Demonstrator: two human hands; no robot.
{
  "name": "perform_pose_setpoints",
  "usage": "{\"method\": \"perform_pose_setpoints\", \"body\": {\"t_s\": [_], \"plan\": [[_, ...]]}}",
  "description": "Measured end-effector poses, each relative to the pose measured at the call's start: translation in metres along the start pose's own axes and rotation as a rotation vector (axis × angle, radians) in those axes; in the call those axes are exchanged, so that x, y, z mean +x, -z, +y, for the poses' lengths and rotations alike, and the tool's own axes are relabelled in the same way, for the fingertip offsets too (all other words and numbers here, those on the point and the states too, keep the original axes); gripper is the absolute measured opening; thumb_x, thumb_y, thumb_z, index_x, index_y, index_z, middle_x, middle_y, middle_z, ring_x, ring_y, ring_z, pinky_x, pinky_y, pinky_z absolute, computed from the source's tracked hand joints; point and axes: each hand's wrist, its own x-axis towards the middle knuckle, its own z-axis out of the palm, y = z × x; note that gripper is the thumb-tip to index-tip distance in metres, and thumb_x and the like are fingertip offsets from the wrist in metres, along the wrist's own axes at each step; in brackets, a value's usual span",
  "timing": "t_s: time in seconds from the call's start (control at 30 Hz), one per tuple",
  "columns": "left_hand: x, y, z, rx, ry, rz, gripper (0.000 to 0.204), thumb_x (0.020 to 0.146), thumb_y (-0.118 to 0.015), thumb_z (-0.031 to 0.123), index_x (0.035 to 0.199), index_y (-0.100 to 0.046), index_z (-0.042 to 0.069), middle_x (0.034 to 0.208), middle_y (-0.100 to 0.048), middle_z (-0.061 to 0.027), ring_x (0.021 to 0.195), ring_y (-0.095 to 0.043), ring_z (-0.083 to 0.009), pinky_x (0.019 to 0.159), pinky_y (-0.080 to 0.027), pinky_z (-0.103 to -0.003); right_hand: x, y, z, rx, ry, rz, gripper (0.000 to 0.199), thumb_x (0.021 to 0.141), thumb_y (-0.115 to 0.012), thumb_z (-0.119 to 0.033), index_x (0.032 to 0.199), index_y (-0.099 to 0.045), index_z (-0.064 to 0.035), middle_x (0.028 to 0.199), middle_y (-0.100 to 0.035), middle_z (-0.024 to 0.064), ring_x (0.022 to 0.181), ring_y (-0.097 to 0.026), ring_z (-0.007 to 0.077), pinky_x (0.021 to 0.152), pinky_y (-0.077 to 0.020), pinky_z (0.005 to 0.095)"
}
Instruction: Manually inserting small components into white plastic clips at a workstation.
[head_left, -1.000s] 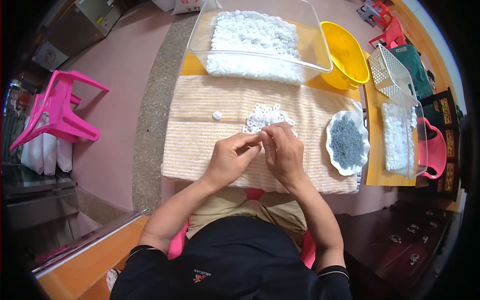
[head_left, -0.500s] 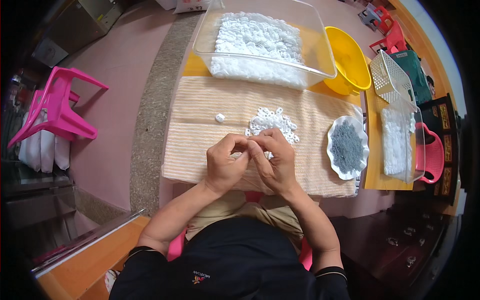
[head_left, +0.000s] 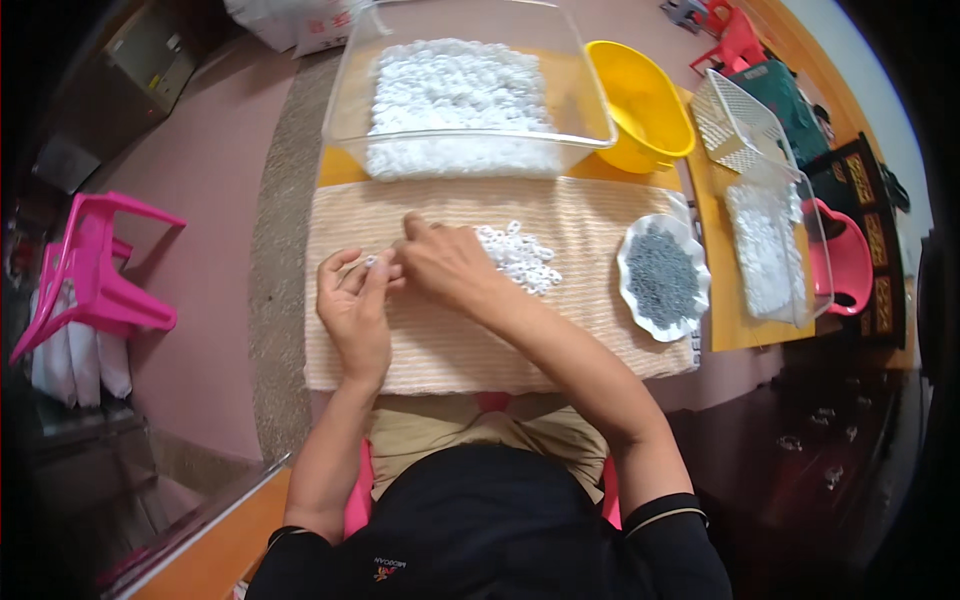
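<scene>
Both hands slid left (off the bead pile (head_left: 518, 256)); left hand (head_left: 355, 312) pinches a white bead (head_left: 370, 261), right hand (head_left: 440, 266) closed.

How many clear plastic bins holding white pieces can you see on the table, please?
2. A large bin sits at the far edge of the beige mat; a smaller bin stands at the right, past the dish of grey bits. Others may lie outside the view.
</scene>
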Motion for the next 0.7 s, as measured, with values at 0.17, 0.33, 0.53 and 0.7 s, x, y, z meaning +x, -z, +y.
{"method": "perform_pose_setpoints", "body": {"t_s": [0.17, 0.33, 0.53, 0.7], "plan": [[-0.002, 0.003, -0.002, -0.052, -0.018, 0.038, 0.020, 0.091, -0.060, 0.000, 0.107, -0.048, 0.001, 0.098, -0.066, -0.0164, 0.079, -0.064, -0.0137, 0.069, -0.055, -0.025, -0.012, -0.003, -0.002, 0.111, 0.143, 0.072, 0.020, 0.085, -0.058, -0.024, 0.080, -0.061, -0.0041, 0.088, -0.059, 0.0117, 0.080, -0.065, 0.0307, 0.063, -0.0529, 0.0417], [-0.006, 0.001, 0.000, -0.103, 0.040, 0.014, 0.018, 0.090, -0.062, 0.003, 0.105, -0.053, 0.001, 0.099, -0.066, -0.0149, 0.078, -0.063, -0.0127, 0.068, -0.055, -0.025, -0.069, 0.044, 0.016, 0.439, -0.061, 0.224, 0.006, 0.080, -0.065, -0.006, 0.083, -0.061, -0.0043, 0.078, -0.064, 0.0116, 0.072, -0.064, 0.0253, 0.060, -0.0509, 0.0364], [-0.017, -0.008, 0.000, -0.014, 0.119, -0.088, 0.016, 0.089, -0.065, 0.004, 0.103, -0.059, -0.002, 0.094, -0.067, -0.0108, 0.078, -0.063, -0.0121, 0.069, -0.056, -0.026, -0.094, 0.122, 0.091, 0.127, -0.299, 0.665, 0.013, 0.082, -0.069, -0.011, 0.094, -0.067, -0.0045, 0.079, -0.066, 0.0106, 0.063, -0.062, 0.0193, 0.059, -0.0490, 0.0290], [-0.026, -0.019, -0.006, -0.006, 0.171, -0.188, 0.017, 0.088, -0.066, 0.004, 0.103, -0.061, -0.004, 0.090, -0.067, -0.0085, 0.079, -0.064, -0.0113, 0.070, -0.056, -0.025, -0.069, 0.175, 0.178, -0.185, -0.443, 0.791, 0.026, 0.086, -0.068, -0.020, 0.102, -0.067, -0.0004, 0.085, -0.070, 0.0143, 0.068, -0.067, 0.0220, 0.063, -0.0517, 0.0304]]}}
